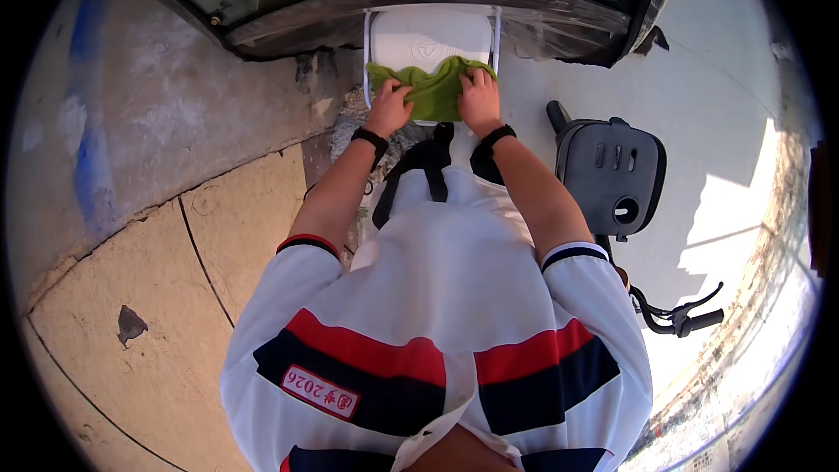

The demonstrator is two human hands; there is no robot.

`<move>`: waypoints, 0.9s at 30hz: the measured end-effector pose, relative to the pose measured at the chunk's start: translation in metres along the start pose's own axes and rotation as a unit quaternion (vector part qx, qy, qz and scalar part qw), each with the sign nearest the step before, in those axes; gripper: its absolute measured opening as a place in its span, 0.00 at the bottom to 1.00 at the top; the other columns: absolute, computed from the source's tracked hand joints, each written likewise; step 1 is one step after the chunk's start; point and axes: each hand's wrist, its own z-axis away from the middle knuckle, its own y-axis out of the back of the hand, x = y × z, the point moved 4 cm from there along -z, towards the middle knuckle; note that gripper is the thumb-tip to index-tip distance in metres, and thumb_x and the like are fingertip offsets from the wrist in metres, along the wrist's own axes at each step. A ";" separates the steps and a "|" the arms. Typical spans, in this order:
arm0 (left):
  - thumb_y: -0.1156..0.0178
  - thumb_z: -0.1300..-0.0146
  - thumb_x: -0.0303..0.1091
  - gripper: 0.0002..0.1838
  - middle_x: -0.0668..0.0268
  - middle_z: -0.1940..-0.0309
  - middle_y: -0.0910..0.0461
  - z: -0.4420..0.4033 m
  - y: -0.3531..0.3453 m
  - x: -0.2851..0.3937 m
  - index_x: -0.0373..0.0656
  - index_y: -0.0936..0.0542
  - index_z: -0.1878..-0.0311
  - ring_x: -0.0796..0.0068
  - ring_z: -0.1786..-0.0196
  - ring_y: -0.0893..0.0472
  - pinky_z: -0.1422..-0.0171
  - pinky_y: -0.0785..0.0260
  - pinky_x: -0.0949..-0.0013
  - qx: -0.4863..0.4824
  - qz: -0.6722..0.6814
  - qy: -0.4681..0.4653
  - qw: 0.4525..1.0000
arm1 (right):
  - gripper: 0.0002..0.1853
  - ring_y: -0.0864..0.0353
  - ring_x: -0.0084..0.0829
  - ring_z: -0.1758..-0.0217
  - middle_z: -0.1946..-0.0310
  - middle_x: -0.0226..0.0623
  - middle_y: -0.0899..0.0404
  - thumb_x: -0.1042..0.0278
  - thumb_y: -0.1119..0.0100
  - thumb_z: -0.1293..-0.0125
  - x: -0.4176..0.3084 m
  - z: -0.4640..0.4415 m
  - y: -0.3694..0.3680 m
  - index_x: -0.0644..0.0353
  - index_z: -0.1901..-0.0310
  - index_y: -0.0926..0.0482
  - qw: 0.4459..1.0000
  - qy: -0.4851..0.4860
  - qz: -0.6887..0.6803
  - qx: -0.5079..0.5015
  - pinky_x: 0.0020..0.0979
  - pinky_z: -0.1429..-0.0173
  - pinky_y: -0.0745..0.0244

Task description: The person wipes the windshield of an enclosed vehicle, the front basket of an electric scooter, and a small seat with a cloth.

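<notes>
A green cloth (434,92) lies spread and rumpled over the near part of a white seat (428,35) with a light metal frame. My left hand (390,108) has its fingers curled on the cloth's left side, gripping it. On the right side, my right hand (478,103) pinches the cloth near its upper corner. The far part of the seat is uncovered and shows a round embossed mark. Dark bands circle both wrists.
Just beyond the seat is a dark-framed vehicle panel (428,22) with glass. To the right stand a grey slotted plastic part (609,177) and a handlebar (690,322). A concrete wall (175,96) and tan slabs (157,288) lie left.
</notes>
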 end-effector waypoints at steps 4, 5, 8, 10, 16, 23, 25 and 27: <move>0.31 0.42 0.34 0.20 0.53 0.36 0.31 0.010 -0.002 0.012 0.49 0.16 0.45 0.45 0.37 0.28 0.33 0.31 0.51 0.000 -0.013 -0.023 1.000 | 0.23 0.31 0.46 0.34 0.34 0.44 0.31 0.70 0.37 0.44 0.004 0.000 -0.004 0.58 0.44 0.21 1.000 -0.010 -0.001 0.017 0.45 0.32 0.32; 0.31 0.42 0.34 0.19 0.53 0.35 0.32 0.011 -0.002 0.017 0.50 0.15 0.46 0.44 0.37 0.28 0.33 0.32 0.51 -0.003 -0.026 -0.018 0.999 | 0.23 0.31 0.46 0.34 0.34 0.43 0.31 0.70 0.37 0.44 0.005 -0.002 -0.004 0.58 0.44 0.21 1.000 -0.012 -0.002 0.017 0.45 0.32 0.32; 0.31 0.43 0.34 0.19 0.52 0.32 0.34 0.011 -0.004 0.022 0.51 0.15 0.47 0.41 0.36 0.30 0.32 0.32 0.50 -0.012 -0.032 0.000 0.999 | 0.25 0.31 0.46 0.33 0.33 0.43 0.31 0.70 0.37 0.45 0.006 -0.009 -0.003 0.57 0.42 0.22 1.000 -0.015 0.004 0.003 0.45 0.32 0.32; 0.31 0.42 0.35 0.20 0.52 0.31 0.35 0.012 -0.005 0.021 0.52 0.16 0.45 0.40 0.36 0.30 0.31 0.32 0.50 -0.017 -0.030 0.007 0.999 | 0.27 0.32 0.46 0.33 0.33 0.42 0.32 0.70 0.37 0.45 0.006 -0.010 -0.005 0.56 0.40 0.23 1.000 -0.017 0.008 -0.004 0.45 0.32 0.32; 0.32 0.40 0.37 0.29 0.50 0.29 0.38 0.010 -0.006 0.014 0.52 0.24 0.34 0.40 0.34 0.31 0.30 0.34 0.49 -0.016 -0.026 0.022 0.999 | 0.28 0.31 0.47 0.35 0.34 0.41 0.31 0.69 0.37 0.44 0.003 -0.010 -0.003 0.56 0.38 0.25 0.999 -0.024 0.016 -0.022 0.45 0.33 0.31; 0.34 0.38 0.40 0.33 0.50 0.26 0.43 0.006 -0.003 -0.017 0.49 0.29 0.29 0.41 0.28 0.36 0.28 0.35 0.48 -0.019 -0.022 0.065 0.997 | 0.30 0.33 0.48 0.34 0.37 0.42 0.30 0.69 0.38 0.44 -0.010 -0.002 -0.010 0.56 0.36 0.25 0.999 -0.011 0.044 -0.017 0.45 0.32 0.33; 0.35 0.37 0.41 0.34 0.50 0.24 0.45 0.003 0.001 -0.026 0.49 0.30 0.27 0.43 0.25 0.39 0.27 0.36 0.49 -0.021 -0.053 0.057 0.997 | 0.30 0.34 0.48 0.32 0.34 0.42 0.32 0.69 0.39 0.43 -0.014 0.003 -0.014 0.56 0.35 0.26 0.999 -0.001 0.052 -0.015 0.45 0.30 0.35; 0.34 0.37 0.40 0.33 0.51 0.24 0.45 0.001 0.004 -0.031 0.49 0.29 0.28 0.44 0.25 0.40 0.26 0.37 0.49 -0.020 -0.040 0.050 0.998 | 0.31 0.36 0.48 0.30 0.31 0.42 0.34 0.69 0.40 0.42 -0.018 0.008 -0.018 0.56 0.34 0.27 0.998 0.017 0.060 -0.016 0.45 0.28 0.37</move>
